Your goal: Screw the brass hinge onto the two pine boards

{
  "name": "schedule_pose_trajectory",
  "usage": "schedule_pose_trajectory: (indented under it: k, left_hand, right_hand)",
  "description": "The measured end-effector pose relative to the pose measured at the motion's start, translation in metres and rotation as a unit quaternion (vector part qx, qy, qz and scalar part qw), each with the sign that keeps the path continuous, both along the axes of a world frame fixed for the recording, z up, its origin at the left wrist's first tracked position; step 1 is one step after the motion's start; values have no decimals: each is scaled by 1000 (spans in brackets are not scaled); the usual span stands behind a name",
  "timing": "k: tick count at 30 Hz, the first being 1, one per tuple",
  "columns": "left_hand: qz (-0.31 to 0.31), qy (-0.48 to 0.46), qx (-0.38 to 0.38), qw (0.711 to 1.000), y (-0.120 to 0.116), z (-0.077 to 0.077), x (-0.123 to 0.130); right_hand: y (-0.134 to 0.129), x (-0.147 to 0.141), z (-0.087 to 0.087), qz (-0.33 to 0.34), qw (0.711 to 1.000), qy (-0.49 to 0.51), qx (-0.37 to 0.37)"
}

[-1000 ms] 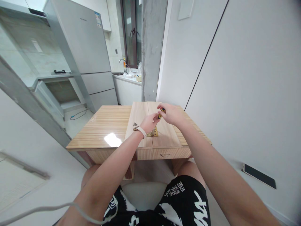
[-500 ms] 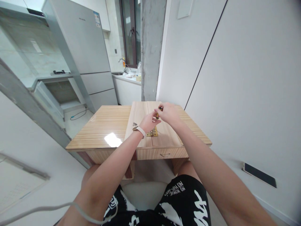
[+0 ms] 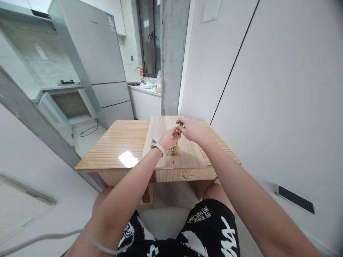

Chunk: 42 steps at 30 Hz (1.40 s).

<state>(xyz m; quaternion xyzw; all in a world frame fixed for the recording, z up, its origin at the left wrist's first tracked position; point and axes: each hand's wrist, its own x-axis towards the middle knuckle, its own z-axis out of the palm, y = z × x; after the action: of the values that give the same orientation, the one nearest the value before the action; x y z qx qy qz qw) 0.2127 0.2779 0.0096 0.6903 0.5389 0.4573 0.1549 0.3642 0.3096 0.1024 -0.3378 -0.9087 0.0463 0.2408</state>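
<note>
My right hand (image 3: 189, 128) is closed around the yellow-and-black handle of a screwdriver (image 3: 180, 129). The fingers of my left hand (image 3: 169, 138) pinch at the lower part of the same tool. Its thin shaft slants down to a brass-coloured hinge (image 3: 173, 150), which lies across the seam between two pale wooden boards (image 3: 191, 154). Whether the tip sits in a screw is too small to tell. Several screws (image 3: 153, 141) lie on the left board beside my left wrist, partly covered by the watch.
The boards rest on a glossy wooden desk (image 3: 107, 150) with a drawer (image 3: 197, 175) in front. A white wall (image 3: 268, 89) rises close on the right. A grey cable (image 3: 53, 236) crosses at lower left. Behind stands a fridge (image 3: 93, 53).
The screwdriver has turned so that its shaft now shows pointing down at the hinge. My left fingers have drawn in around its lower part, uncovering more of the hinge.
</note>
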Motion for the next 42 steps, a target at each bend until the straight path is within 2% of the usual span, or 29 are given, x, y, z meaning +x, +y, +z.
schedule_pose_trajectory:
  k: [2,6,11,19,25,29,35,42]
  left_hand:
    - [-10,6,-6,1000,2,-1,0]
    - [-44,-21,-25,999,3,-1,2]
    - [-49,-22,-31,998,-1,1,3]
    - [8,-51,-6,999,0,-2,3]
    - [6,-37,10,999,1,0,9]
    - [-1,13,11,1000,6,-4,6]
    - [-45,5,-17,999,7,-5,5]
    - [-67,19,-14,997,3,-1,4]
  right_hand:
    - [1,2,1,7,1000,-22,-7]
    - [2,4,1,-28,999,-25,-9]
    - [2,-2,-3,-43,999,-6,12]
    - [2,-11,-9,-85,996,17,21]
    - [7,-6,-17,-138,989,57,2]
    - [6,2,-14,-128,991,41,-19]
    - [2,14,-1,-13,1000,11,-8]
    - [0,15,5,-46,999,-14,-4]
